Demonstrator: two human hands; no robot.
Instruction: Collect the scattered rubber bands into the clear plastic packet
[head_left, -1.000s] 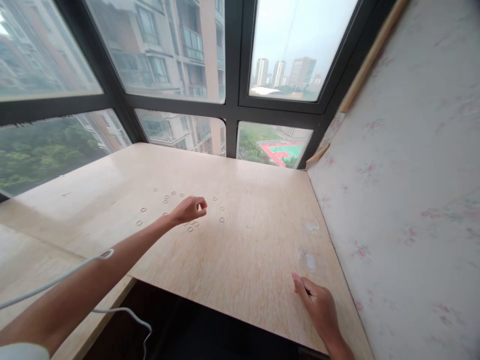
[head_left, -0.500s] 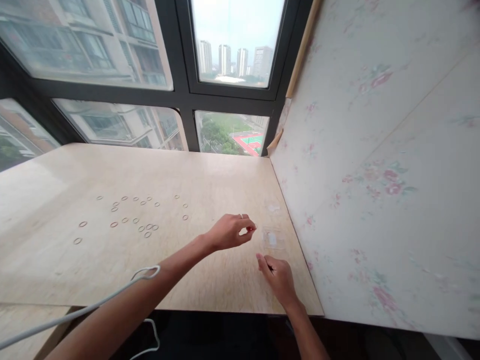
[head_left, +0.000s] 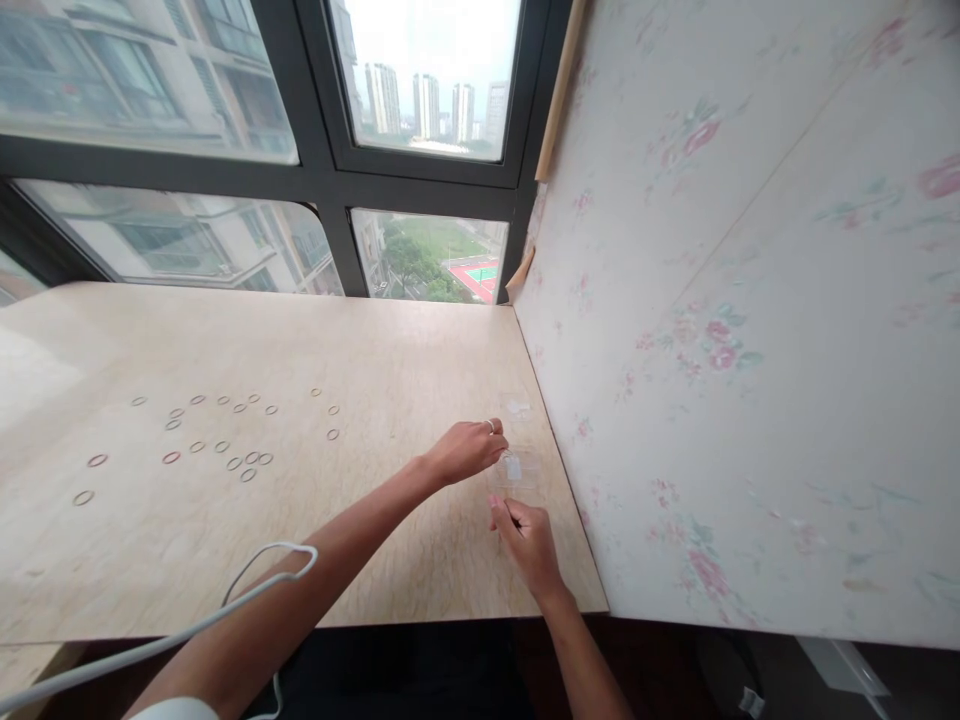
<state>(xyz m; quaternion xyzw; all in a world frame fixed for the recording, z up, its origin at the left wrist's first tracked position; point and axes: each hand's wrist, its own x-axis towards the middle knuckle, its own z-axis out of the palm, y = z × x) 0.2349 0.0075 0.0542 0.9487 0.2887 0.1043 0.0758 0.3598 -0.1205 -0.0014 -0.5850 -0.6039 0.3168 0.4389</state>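
Observation:
My left hand (head_left: 469, 452) is at the left edge of a clear plastic box (head_left: 525, 470), its fingers pinched together; what they hold, if anything, is too small to make out. Just below the box, my right hand (head_left: 527, 535) is closed with thumb against the fingers, and its contents are hidden. Behind the box lies another clear plastic piece (head_left: 517, 407). Several thin rings lie scattered over the left part of the wooden surface, among them a red ring (head_left: 97, 460) and a second red ring (head_left: 171, 458).
A white cable (head_left: 172, 632) runs across my left forearm. The flowered wall (head_left: 712, 400) borders the wooden surface (head_left: 405, 350) on the right, and dark-framed windows (head_left: 420, 180) stand behind it.
My left hand has come down to the clear box, and its fingertips now overlap the box's left side. The view has turned slightly right, shifting everything leftward.

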